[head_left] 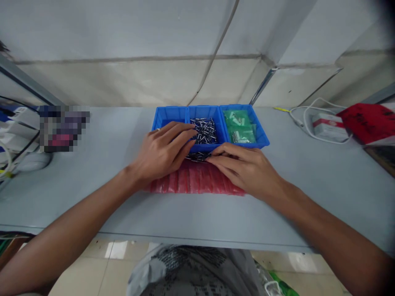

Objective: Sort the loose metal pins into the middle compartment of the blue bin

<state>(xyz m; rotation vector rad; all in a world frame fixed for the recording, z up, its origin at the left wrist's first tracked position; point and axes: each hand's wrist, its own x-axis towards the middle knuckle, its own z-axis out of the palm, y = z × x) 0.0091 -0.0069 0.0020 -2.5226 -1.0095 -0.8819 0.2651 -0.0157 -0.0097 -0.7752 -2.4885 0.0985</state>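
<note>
Three blue bins stand side by side on the grey table. Small shiny metal pins (204,130) fill part of the middle bin (202,110), and more pins (197,157) lie just in front of it, on or above a row of red plastic bags (193,181). My left hand (165,150) reaches over the front of the left bin (170,112), its fingers stretched to the right and somewhat apart. From the other side, my right hand (247,166) has its fingertips pinched together at the loose pins. What lies between those fingertips is too small to make out.
Green bags (239,125) with small parts lie in the right bin (261,133). A white cable (304,113), a small white-and-red box (330,126) and a red cloth-like item (370,121) are at the right. White adapters (23,121) and a mouse (33,161) sit at the left.
</note>
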